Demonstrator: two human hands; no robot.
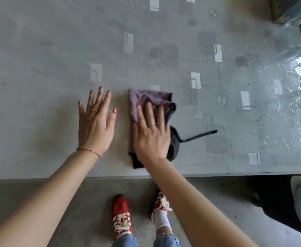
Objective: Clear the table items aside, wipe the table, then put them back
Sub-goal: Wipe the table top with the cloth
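A purple and black cloth (142, 98) lies on the grey patterned table (57, 50) near its front edge. My right hand (151, 132) presses flat on the cloth with straight fingers. A thin black strip of the cloth (199, 136) trails out to the right. My left hand (96, 122) rests flat on the bare tabletop just left of the cloth, fingers spread. No other table items show in view.
A clear plastic cover (292, 86) wrinkles and shines over the table's right side. A dark chair (278, 202) stands at the lower right beside the table. The table's front edge (39, 178) runs across the frame, with grey floor and my red shoes (122, 216) below.
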